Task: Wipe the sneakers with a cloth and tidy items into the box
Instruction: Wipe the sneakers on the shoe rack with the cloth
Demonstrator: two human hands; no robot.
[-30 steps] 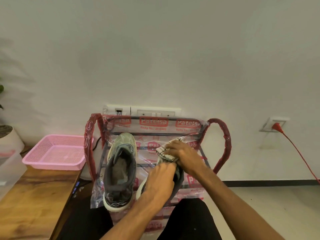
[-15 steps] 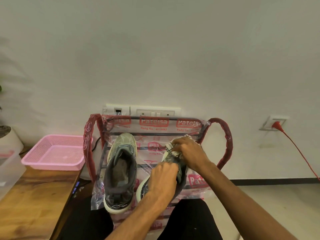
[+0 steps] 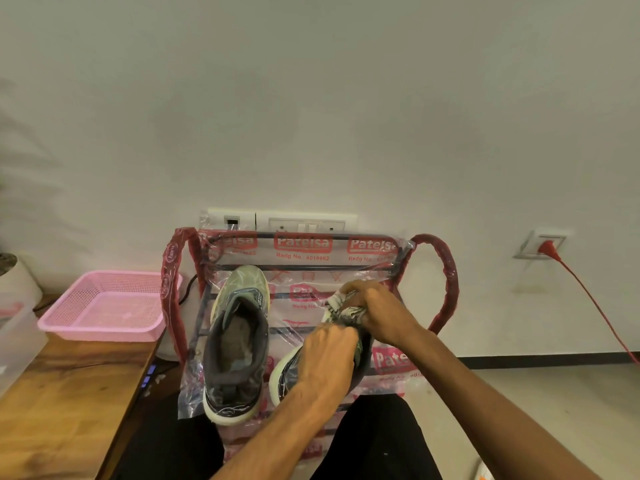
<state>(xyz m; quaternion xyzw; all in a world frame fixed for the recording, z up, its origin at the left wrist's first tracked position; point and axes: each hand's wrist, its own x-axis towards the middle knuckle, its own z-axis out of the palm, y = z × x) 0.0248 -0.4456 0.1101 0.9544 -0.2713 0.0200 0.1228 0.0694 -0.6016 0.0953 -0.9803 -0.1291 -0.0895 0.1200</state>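
Both forearms reach forward from the lower edge and meet over one shoe.

Left hand (image 3: pixel 327 355): knuckles up, fingers (image 3: pixel 341 332) curled over the collar of the held sneaker (image 3: pixel 287 375), gripping it. Only the shoe's pale sole edge and dark side show below the hand.

Right hand (image 3: pixel 377 313): just beyond the left fingers and touching them, wrist bent inward. Its fingers (image 3: pixel 353 292) are closed around a bunched striped cloth (image 3: pixel 346 308), which is pressed onto the front of the same sneaker.

Count:
- Sneakers, two. The second sneaker (image 3: pixel 239 341) lies free to the left of the left fingers, opening up, toe toward the wall. Both sit on a plastic-wrapped rack (image 3: pixel 446 282).
- Cloth, one.
- Pink basket (image 3: pixel 100 306), one, well left of the fingers on the wooden table (image 3: pixel 62 403).
- Clear box (image 3: pixel 17 341), one, partly in view at the far left edge, nearer than the basket.
- Red plug (image 3: pixel 547 247), one, in a wall socket far right of the fingers.
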